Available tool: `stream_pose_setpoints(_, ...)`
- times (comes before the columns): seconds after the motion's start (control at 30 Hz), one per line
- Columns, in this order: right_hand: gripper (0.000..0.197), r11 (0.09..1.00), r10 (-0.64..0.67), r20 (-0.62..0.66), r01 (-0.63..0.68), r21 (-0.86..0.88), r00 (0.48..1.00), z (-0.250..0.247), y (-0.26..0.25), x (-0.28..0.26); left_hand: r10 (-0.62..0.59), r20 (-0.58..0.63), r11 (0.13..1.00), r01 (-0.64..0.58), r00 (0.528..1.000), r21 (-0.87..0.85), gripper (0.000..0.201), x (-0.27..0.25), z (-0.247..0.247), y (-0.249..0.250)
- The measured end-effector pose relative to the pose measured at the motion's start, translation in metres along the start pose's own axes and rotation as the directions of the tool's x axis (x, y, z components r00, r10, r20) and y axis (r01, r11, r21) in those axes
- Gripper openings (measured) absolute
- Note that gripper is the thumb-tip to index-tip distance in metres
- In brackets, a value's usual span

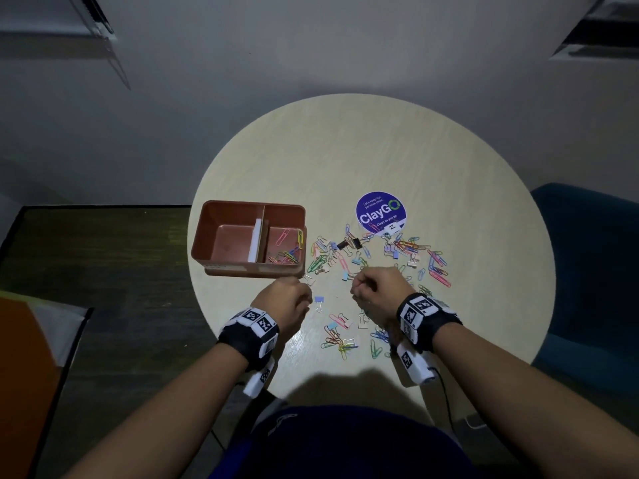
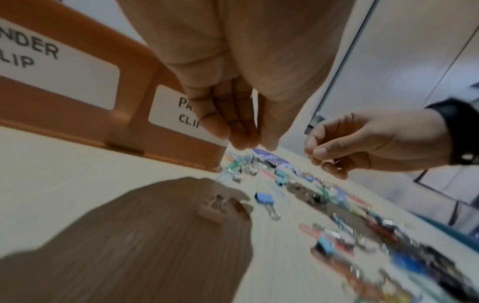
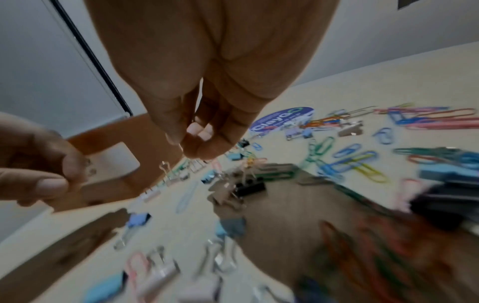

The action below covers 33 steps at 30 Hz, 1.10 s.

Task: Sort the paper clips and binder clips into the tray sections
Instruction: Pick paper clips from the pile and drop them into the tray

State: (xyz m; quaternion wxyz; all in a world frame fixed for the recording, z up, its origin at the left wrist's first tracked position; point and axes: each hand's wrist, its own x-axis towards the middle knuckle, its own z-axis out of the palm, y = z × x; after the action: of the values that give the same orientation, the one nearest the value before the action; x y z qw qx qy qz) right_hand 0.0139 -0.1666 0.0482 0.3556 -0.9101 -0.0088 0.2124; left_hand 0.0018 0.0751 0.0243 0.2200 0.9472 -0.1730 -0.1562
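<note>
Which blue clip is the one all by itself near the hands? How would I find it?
Start at the brown tray on the round table and come toward the person's left hand. Just right of its knuckles lies a light blue binder clip. Unlike the heaped clips farther back, it sits alone on bare table, its silver handles pointing toward the person.

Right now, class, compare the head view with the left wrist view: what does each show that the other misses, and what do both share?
Only the head view shows inside the brown two-section plastic tray: coloured wire paper clips in its right section, the left looking bare. Only the left wrist view shows the white labels on its front wall. Both show the left hand, the right hand and a blue binder clip on the round pale wooden table.
</note>
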Motion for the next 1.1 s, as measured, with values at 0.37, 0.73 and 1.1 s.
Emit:
stream_pose_setpoints(0.37, 0.015, 0.928, -0.117, 0.317, 0.218, -0.304, 0.941, 0.030, 0.009, -0.026, 0.039, 0.123, 0.950, -0.075, 0.992, 0.302, 0.028, 0.001, 0.024, -0.004)
stream_pose_setpoints(0.73, 0.026, 0.808, -0.143, 0.349, 0.313, -0.499, 0.926, 0.050, 0.028, -0.039, 0.038, 0.143, 0.895, -0.097, 0.989, 0.436, 0.028, -0.004, 0.045, -0.001)
stream_pose_setpoints(1.1, 0.015, 0.838, -0.145, 0.215, 0.235, -0.492, 0.966, 0.051, 0.031, -0.039, 0.320, 0.225, 0.880, -0.377, 0.920, 0.288, 0.008, -0.013, 0.065, 0.021)
